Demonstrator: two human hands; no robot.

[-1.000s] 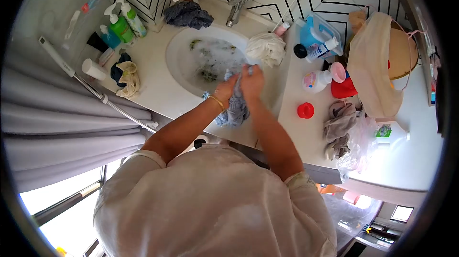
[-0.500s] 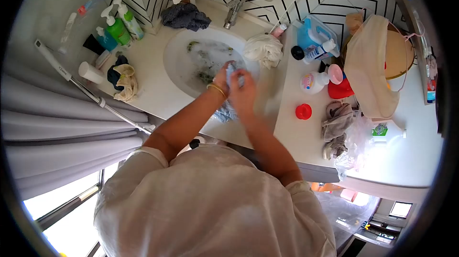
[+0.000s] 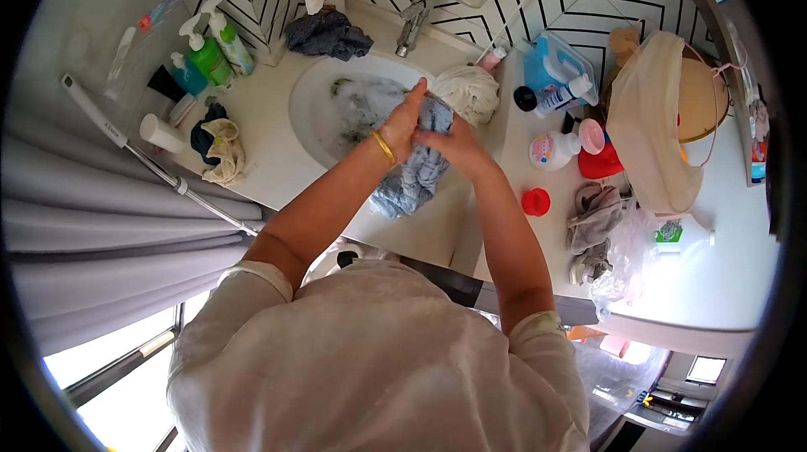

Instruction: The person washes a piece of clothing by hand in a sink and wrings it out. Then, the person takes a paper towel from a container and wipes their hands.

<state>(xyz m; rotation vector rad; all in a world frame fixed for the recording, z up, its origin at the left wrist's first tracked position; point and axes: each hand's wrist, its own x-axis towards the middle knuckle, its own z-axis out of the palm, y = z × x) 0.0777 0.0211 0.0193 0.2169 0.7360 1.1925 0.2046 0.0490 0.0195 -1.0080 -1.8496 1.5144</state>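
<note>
Occupying most of the view before me, a pale counter [image 3: 269, 158] runs around an inset basin, with a grey curtain [image 3: 126, 225] hanging in folds off to the left. A person in a pale shirt [image 3: 378, 351] bends over the counter's front edge. The white basin [image 3: 313, 128] contains sudsy water [image 3: 366, 99] with dark patches in it. Across its near right rim lies a wet blue-grey cloth [image 3: 423, 168], bunched, its upper end between the person's hands and its lower end towards the counter's front. A white cloth [image 3: 466, 95] sits crumpled just beside the basin on the right; a dark grey cloth [image 3: 328, 34] is heaped behind it. The left hand [image 3: 400, 123] lies along the blue-grey cloth, fingers extended rather than curled. The right hand [image 3: 458, 144] touches the same cloth from the other side, thumb reaching across; its fingers are partly hidden, and I cannot tell how far they close. A green pump bottle [image 3: 210, 64] stands at the left rear, a metal tap [image 3: 412, 28] behind the basin. Smallest are a red cap [image 3: 535, 202], on the right, and a gold-coloured bracelet [image 3: 384, 149], around the left wrist.
</note>
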